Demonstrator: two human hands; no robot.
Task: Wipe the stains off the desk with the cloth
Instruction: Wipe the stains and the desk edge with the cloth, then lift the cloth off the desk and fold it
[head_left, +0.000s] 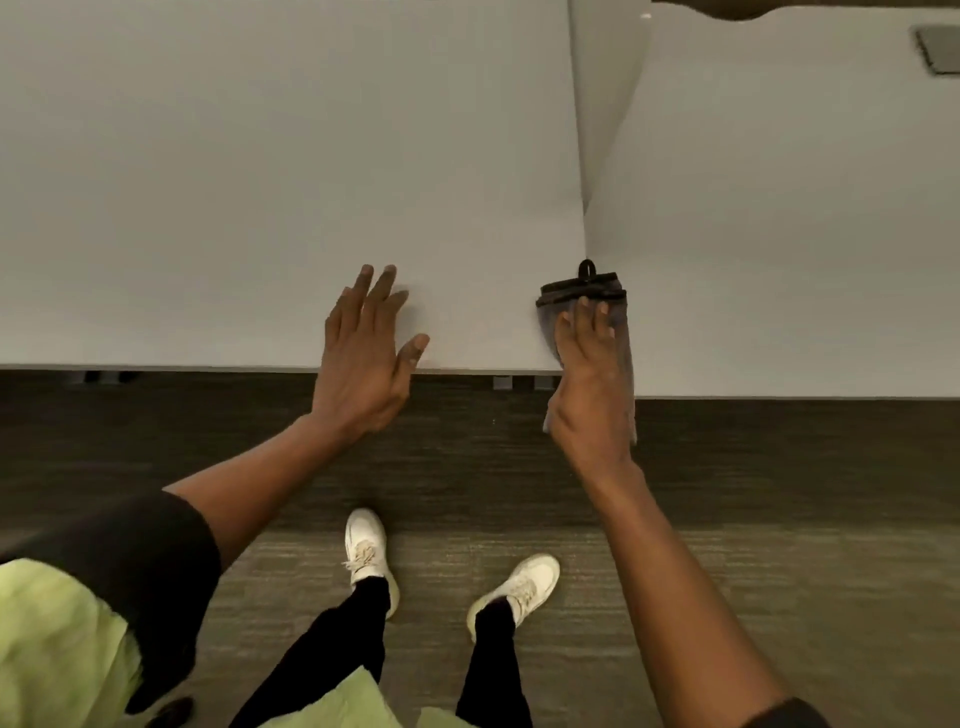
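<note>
The right hand (589, 379) lies flat on the folded grey cloth (582, 301) at the near edge of the desk (260, 156), pressing and not pinching it, the left hand (363, 353) is open and empty, and the cloth looks soft, light and floppy, so a flat palm on top should work best.

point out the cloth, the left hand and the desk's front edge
cloth (584, 291): head view, on its dark folded far end
left hand (363, 358): head view, back of hand
desk (156, 367): head view, front edge

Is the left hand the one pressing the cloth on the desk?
No, the right hand presses the cloth; the left hand is bare.
</note>
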